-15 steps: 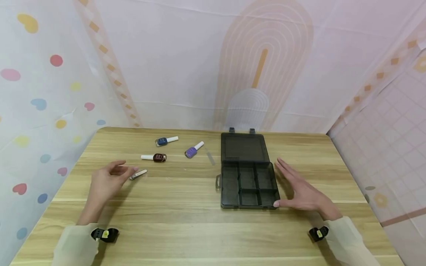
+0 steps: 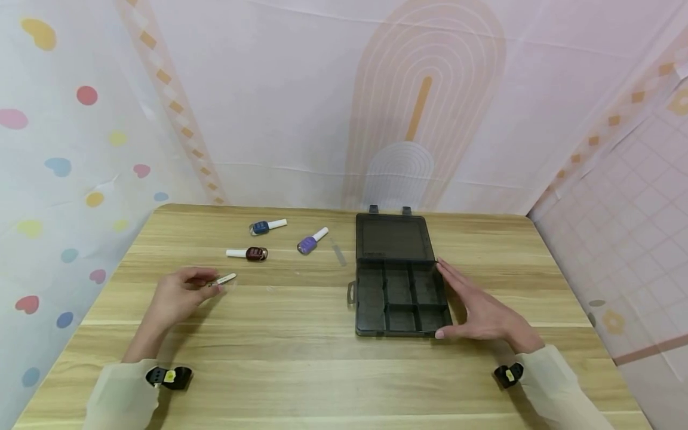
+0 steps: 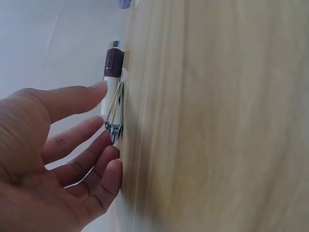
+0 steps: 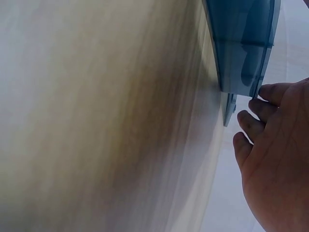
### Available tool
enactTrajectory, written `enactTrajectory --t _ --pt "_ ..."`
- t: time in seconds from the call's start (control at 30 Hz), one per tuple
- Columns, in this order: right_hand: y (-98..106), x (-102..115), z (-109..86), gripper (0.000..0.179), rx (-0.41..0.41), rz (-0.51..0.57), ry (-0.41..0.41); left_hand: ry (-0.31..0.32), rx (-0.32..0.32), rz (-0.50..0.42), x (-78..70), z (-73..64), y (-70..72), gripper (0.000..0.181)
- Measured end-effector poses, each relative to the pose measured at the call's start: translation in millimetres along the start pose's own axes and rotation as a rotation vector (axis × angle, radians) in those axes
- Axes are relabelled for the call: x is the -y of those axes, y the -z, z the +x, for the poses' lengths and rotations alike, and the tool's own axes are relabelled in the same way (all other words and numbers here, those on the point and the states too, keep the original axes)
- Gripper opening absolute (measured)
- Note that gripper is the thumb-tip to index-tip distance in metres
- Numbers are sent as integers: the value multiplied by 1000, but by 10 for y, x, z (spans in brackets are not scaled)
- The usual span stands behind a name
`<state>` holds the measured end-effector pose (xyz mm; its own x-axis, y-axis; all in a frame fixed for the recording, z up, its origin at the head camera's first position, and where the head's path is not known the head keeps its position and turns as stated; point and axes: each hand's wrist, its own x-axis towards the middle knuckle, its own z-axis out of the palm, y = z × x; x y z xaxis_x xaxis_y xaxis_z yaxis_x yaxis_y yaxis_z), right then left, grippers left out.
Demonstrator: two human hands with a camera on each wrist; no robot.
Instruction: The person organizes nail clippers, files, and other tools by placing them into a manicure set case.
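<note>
A patterned cloth (image 2: pixel 301 89) fills the whole back of the scene, arches and coloured shapes all over it, and below it spreads the wood-grain table (image 2: pixel 301 382). On we go to the dark see-through box (image 2: pixel 370 316), right of centre, lid (image 2: pixel 394 236) tipped back toward the cloth, dividers splitting the base into compartments.

And there's the right hand (image 2: pixel 481 310), along the box's right side, open, thumb at the near corner and fingertips up by the far one, touching the edge. Over on the left, the left hand (image 2: pixel 180 298) is open too, fingers loosely bent, thumb and fingers either side of the nail clipper's end; the left wrist view shows a gap at the thumb, so no grip there!

Now the bottles, all three lying on their sides: dark red (image 2: pixel 256 254) just beyond the clipper, blue (image 2: pixel 261 227) farther back, purple (image 2: pixel 308 244) nearer the box. Between purple and box lies a slim grey file (image 2: pixel 338 253). Smallest of all, the nail clipper (image 2: pixel 226 279), low at the tabletop on the left, its lever angled away from its body.
</note>
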<state>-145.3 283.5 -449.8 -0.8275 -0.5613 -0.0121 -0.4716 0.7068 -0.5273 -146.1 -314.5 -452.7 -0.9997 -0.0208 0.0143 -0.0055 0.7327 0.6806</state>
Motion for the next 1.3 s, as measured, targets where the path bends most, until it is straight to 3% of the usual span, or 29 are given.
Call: enactTrajectory --t 0.33,0.57,0.87,1.3 --pt "-12 -16 12 124 -4 -9 -6 -22 0 23 27 15 -32 19" --pt "-13 -1 6 124 0 -18 -15 -54 -26 33 14 13 -48 17" --pt "-5 10 14 125 1 -36 -26 -22 11 59 8 28 -69 18" --pt "-24 -10 10 122 -7 -64 16 -33 -63 89 -61 12 -73 16"
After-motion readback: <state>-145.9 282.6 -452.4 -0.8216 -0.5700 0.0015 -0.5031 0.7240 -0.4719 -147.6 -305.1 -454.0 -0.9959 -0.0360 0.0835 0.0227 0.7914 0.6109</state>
